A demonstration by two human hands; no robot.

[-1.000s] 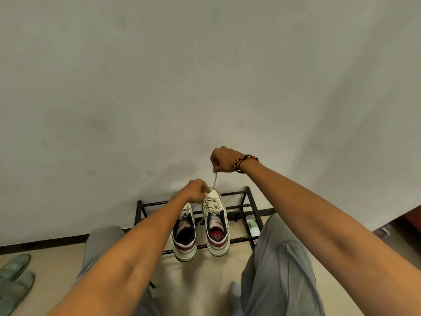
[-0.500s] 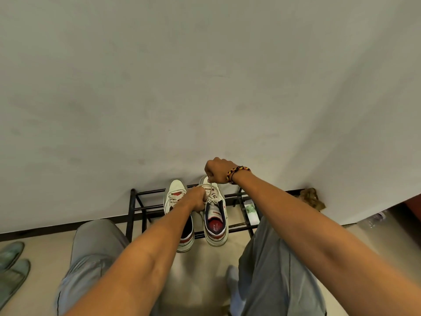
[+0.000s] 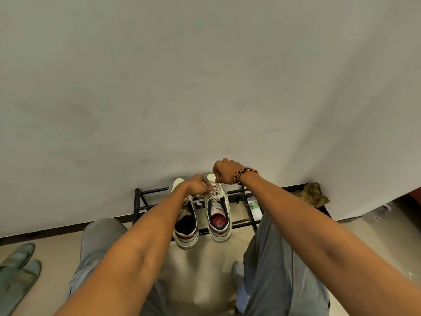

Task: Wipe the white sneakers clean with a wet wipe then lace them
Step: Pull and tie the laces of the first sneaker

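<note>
A person seated before a low black shoe rack (image 3: 247, 223) works at the lacing step on two white sneakers, which stand side by side, toes to the wall, on the rack's top rails. The left hand (image 3: 197, 186) is curled over the upper eyelets, at the gap between the left sneaker (image 3: 185, 226) and the right sneaker (image 3: 218, 215), and appears to pinch a lace (image 3: 213, 187), though the fingertips are too small to read for certain. The right hand (image 3: 224, 171), a beaded bracelet (image 3: 245, 174) at its wrist, is closed in a fist above the right sneaker's toe, seemingly drawing the lace's other end taut; the two hands sit close together but not touching. No wet wipe is in sight, which suggests the wiping is over. The next move likely calls for steady tension on both ends while the lace is crossed or knotted, without tipping the shoe off the thin rails. Counted: two sneakers, one rack, two green slippers (image 3: 17, 273) on the floor at far left, one crumpled brown cloth (image 3: 313, 197) on the rack's right end
</note>
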